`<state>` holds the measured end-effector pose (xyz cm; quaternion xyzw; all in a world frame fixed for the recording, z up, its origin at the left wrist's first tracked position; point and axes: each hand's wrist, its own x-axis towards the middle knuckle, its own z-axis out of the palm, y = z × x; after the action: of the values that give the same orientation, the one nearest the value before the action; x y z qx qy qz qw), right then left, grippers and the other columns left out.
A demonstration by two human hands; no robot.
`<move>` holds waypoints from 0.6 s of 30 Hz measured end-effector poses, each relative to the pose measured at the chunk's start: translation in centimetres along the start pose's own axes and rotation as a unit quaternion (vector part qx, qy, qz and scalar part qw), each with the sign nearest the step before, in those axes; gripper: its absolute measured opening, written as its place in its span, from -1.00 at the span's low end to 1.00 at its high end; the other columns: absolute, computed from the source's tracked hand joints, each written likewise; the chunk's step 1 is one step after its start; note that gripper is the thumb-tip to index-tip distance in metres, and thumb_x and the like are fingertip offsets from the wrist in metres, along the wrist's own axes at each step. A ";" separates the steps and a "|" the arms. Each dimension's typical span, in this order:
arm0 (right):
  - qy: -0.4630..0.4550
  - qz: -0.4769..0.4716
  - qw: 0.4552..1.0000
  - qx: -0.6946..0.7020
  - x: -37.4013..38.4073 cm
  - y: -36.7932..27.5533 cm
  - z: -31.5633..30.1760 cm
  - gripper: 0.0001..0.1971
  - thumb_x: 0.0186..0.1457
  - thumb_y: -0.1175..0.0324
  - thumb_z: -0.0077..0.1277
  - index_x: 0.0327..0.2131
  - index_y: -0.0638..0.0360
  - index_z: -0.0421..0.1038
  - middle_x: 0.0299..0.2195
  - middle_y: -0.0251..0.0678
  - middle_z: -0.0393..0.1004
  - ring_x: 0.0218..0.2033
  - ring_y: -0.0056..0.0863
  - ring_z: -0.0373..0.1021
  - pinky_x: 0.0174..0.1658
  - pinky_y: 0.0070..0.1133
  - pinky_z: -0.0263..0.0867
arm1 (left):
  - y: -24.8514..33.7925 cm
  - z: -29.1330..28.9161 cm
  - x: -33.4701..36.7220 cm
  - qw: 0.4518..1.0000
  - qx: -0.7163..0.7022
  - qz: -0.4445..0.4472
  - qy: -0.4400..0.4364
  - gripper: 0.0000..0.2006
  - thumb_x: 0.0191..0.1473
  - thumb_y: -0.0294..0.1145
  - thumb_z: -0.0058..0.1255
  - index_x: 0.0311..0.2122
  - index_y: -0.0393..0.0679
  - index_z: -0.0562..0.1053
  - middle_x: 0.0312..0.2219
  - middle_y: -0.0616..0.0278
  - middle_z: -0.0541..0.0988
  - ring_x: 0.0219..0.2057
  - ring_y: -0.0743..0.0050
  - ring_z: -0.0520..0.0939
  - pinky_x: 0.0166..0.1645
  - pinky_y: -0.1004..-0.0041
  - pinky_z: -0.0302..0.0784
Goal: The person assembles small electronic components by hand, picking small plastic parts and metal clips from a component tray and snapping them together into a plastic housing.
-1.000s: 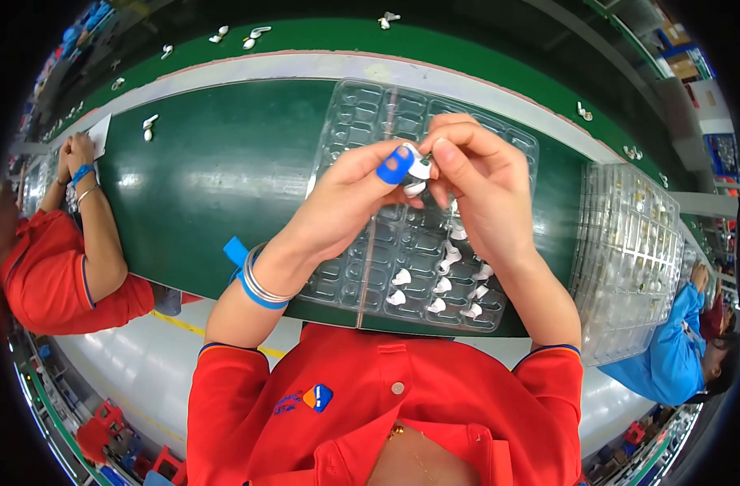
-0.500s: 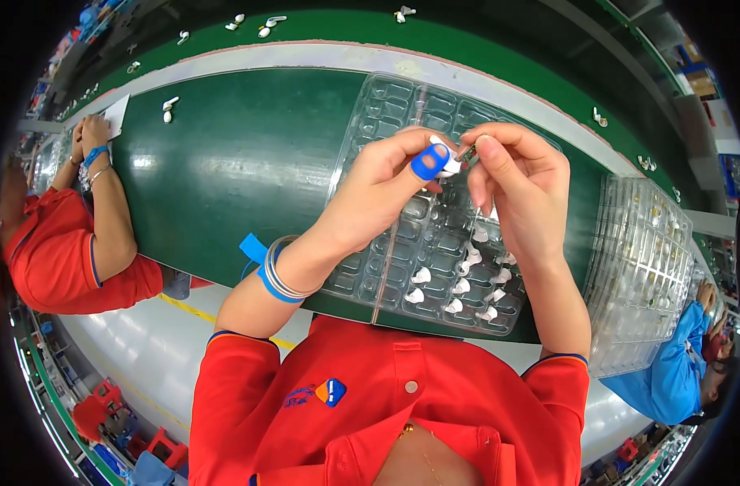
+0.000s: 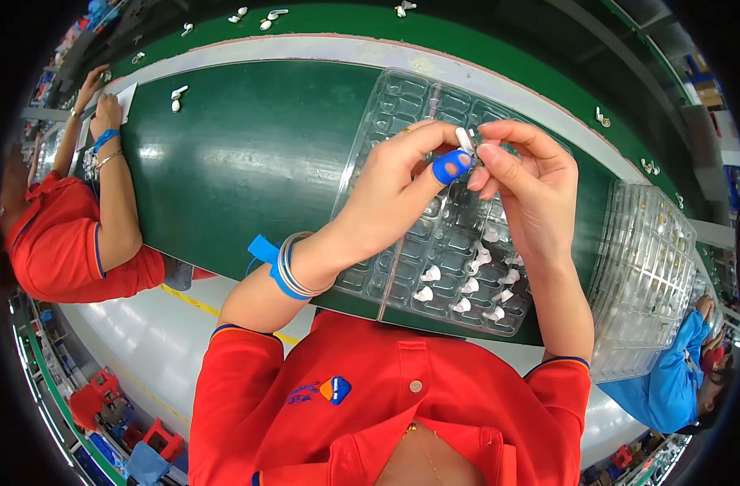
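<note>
Small white earpiece (image 3: 465, 138): held up above the clear blister tray (image 3: 402, 105), pinched between the two hands at their meeting point, near the tray's far half. Only its upper end shows; the rest is hidden by fingertips.

Left hand (image 3: 386, 190): reaches in from lower left, fingers closed narrow on the earpiece. The thumb wears a blue finger cot (image 3: 451, 166), pressed against the part from below. Wrist carries a stack of thin silver bangles (image 3: 293, 271) and a blue strap (image 3: 265, 251).

Right hand (image 3: 532, 186): comes in from lower right, index finger and thumb drawn tight together on the same earpiece from the other side; remaining fingers curled loosely beneath.

Clear blister tray: lies flat on the green table (image 3: 240, 154), directly below both hands. Many moulded pockets; the near rows hold white earpieces (image 3: 467, 283), the far rows appear bare.

Stack of clear trays (image 3: 645, 275): on the table just to the right of the blister tray.

Loose white parts (image 3: 177, 97): on the table at far left, well apart from the hands; more lie on the green belt (image 3: 483, 40) beyond the pale strip.

Neighbouring persons: one in a red shirt (image 3: 54, 243) at the left, forearms on the table; one in a blue sleeve (image 3: 670, 381) at lower right.
</note>
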<state>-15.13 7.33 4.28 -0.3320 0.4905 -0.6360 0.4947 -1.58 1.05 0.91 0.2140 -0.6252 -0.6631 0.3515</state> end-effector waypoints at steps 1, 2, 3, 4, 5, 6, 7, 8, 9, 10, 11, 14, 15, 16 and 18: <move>0.000 0.004 1.000 0.002 0.0 0.0 0.0 -0.82 -0.06 0.58 -0.03 -0.31 0.38 0.34 -0.56 -0.28 0.40 -0.59 -0.61 0.36 -0.56 -0.78 0.27 | 0.0 0.1 0.0 0.998 0.052 0.037 0.006 -0.85 0.02 -0.45 -0.14 -0.31 -0.30 0.36 -0.45 0.22 0.43 -0.42 0.48 0.45 -0.33 0.57 0.34; 0.000 0.004 1.000 0.002 0.0 0.0 0.0 -0.82 -0.06 0.58 -0.03 -0.31 0.38 0.34 -0.56 -0.28 0.40 -0.59 -0.61 0.36 -0.56 -0.78 0.27 | 0.1 0.1 0.0 0.998 0.053 0.037 0.006 -0.85 0.02 -0.45 -0.14 -0.31 -0.30 0.36 -0.45 0.22 0.43 -0.42 0.48 0.45 -0.33 0.57 0.34; -0.004 0.004 1.000 0.004 -0.1 0.0 -0.1 -0.83 -0.06 0.58 -0.03 -0.31 0.38 0.34 -0.56 -0.28 0.40 -0.59 -0.61 0.36 -0.56 -0.78 0.27 | 0.3 0.2 0.0 0.996 0.071 0.050 0.008 -0.86 0.02 -0.46 -0.15 -0.32 -0.29 0.34 -0.46 0.20 0.41 -0.42 0.42 0.45 -0.34 0.53 0.34; -0.006 0.003 1.000 0.006 -0.1 0.0 -0.1 -0.83 -0.06 0.59 -0.03 -0.32 0.37 0.34 -0.56 -0.29 0.40 -0.59 -0.61 0.36 -0.56 -0.78 0.27 | 0.3 0.2 0.0 0.994 0.088 0.062 0.009 -0.88 0.01 -0.47 -0.17 -0.34 -0.27 0.33 -0.47 0.18 0.39 -0.43 0.36 0.44 -0.34 0.50 0.33; -0.005 0.003 1.000 0.005 -0.2 0.0 -0.1 -0.83 -0.06 0.59 -0.03 -0.32 0.37 0.34 -0.56 -0.29 0.40 -0.59 -0.61 0.36 -0.56 -0.78 0.27 | 0.2 0.3 0.0 0.994 0.087 0.062 0.009 -0.88 0.01 -0.47 -0.17 -0.34 -0.27 0.33 -0.47 0.18 0.39 -0.43 0.36 0.44 -0.34 0.50 0.33; -0.004 0.003 1.000 0.007 -0.2 0.0 -0.1 -0.83 -0.07 0.59 -0.03 -0.32 0.37 0.34 -0.56 -0.29 0.40 -0.59 -0.61 0.36 -0.55 -0.78 0.27 | 0.2 0.3 0.0 0.994 0.088 0.069 0.007 -0.88 0.01 -0.47 -0.17 -0.34 -0.27 0.33 -0.47 0.17 0.40 -0.43 0.33 0.44 -0.34 0.48 0.34; -0.004 0.003 1.000 0.009 -0.2 0.0 0.0 -0.84 -0.07 0.59 -0.02 -0.32 0.36 0.34 -0.57 -0.29 0.40 -0.59 -0.62 0.36 -0.55 -0.78 0.26 | 0.1 0.2 0.0 0.993 0.090 0.076 0.006 -0.88 0.01 -0.46 -0.17 -0.34 -0.27 0.33 -0.47 0.16 0.40 -0.43 0.31 0.45 -0.34 0.46 0.34; -0.004 0.004 1.000 0.009 -0.2 0.1 0.1 -0.84 -0.07 0.59 -0.02 -0.32 0.36 0.34 -0.57 -0.29 0.40 -0.59 -0.62 0.36 -0.55 -0.78 0.26 | 0.1 0.2 0.0 0.993 0.090 0.076 0.007 -0.88 0.01 -0.46 -0.17 -0.34 -0.27 0.33 -0.47 0.16 0.40 -0.43 0.31 0.45 -0.34 0.46 0.34; -0.002 0.002 1.000 0.008 -0.2 0.2 0.1 -0.83 -0.07 0.59 -0.02 -0.32 0.36 0.34 -0.57 -0.29 0.40 -0.59 -0.61 0.36 -0.55 -0.78 0.26 | 0.1 0.1 0.0 0.989 0.111 0.095 0.008 -0.88 0.00 -0.48 -0.16 -0.34 -0.27 0.33 -0.47 0.15 0.40 -0.43 0.28 0.45 -0.35 0.45 0.34; 0.001 0.000 1.000 0.007 -0.2 0.2 0.1 -0.83 -0.07 0.59 -0.02 -0.32 0.36 0.34 -0.57 -0.29 0.40 -0.60 -0.61 0.36 -0.55 -0.78 0.26 | 0.1 0.0 0.0 0.985 0.132 0.115 0.009 -0.89 -0.01 -0.49 -0.16 -0.34 -0.28 0.33 -0.47 0.14 0.41 -0.43 0.25 0.46 -0.35 0.44 0.35; 0.002 0.000 1.000 0.007 -0.2 0.3 0.1 -0.83 -0.07 0.59 -0.02 -0.32 0.36 0.34 -0.57 -0.29 0.40 -0.60 -0.61 0.36 -0.55 -0.78 0.26 | 0.1 0.0 0.0 0.985 0.132 0.115 0.008 -0.89 -0.01 -0.49 -0.16 -0.34 -0.28 0.33 -0.47 0.14 0.41 -0.43 0.25 0.46 -0.35 0.44 0.35; 0.005 -0.008 1.000 0.007 -0.2 0.3 0.1 -0.83 -0.07 0.60 -0.02 -0.32 0.37 0.34 -0.56 -0.28 0.40 -0.59 -0.60 0.36 -0.55 -0.77 0.26 | 0.0 0.1 0.0 0.975 0.170 0.142 0.023 -0.88 -0.03 -0.53 -0.15 -0.33 -0.28 0.34 -0.48 0.12 0.42 -0.44 0.18 0.47 -0.37 0.42 0.35; 0.005 -0.011 1.000 -0.003 -0.2 0.3 0.1 -0.83 -0.08 0.61 -0.03 -0.32 0.37 0.34 -0.56 -0.28 0.40 -0.59 -0.60 0.37 -0.54 -0.77 0.27 | 0.1 0.0 0.0 0.971 0.186 0.151 0.026 -0.88 -0.04 -0.54 -0.15 -0.33 -0.28 0.35 -0.47 0.11 0.43 -0.45 0.16 0.48 -0.38 0.42 0.36; 0.005 -0.014 1.000 -0.013 -0.2 0.3 0.1 -0.83 -0.08 0.63 -0.03 -0.33 0.38 0.34 -0.56 -0.28 0.40 -0.58 -0.59 0.37 -0.54 -0.76 0.27 | 0.1 0.0 0.0 0.966 0.202 0.159 0.028 -0.88 -0.04 -0.55 -0.15 -0.33 -0.29 0.36 -0.47 0.10 0.43 -0.46 0.15 0.48 -0.39 0.41 0.36; 0.003 -0.023 0.999 -0.025 -0.2 0.3 0.1 -0.83 -0.09 0.64 -0.03 -0.33 0.39 0.34 -0.56 -0.27 0.41 -0.57 -0.58 0.37 -0.54 -0.76 0.28 | 0.0 -0.2 0.1 0.960 0.220 0.169 0.028 -0.88 -0.04 -0.55 -0.14 -0.34 -0.29 0.36 -0.47 0.10 0.44 -0.46 0.15 0.48 -0.40 0.41 0.36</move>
<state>-14.86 7.51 4.00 -0.3534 0.4998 -0.6362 0.4697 -1.52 0.84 0.86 0.1961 -0.7722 -0.4343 0.4202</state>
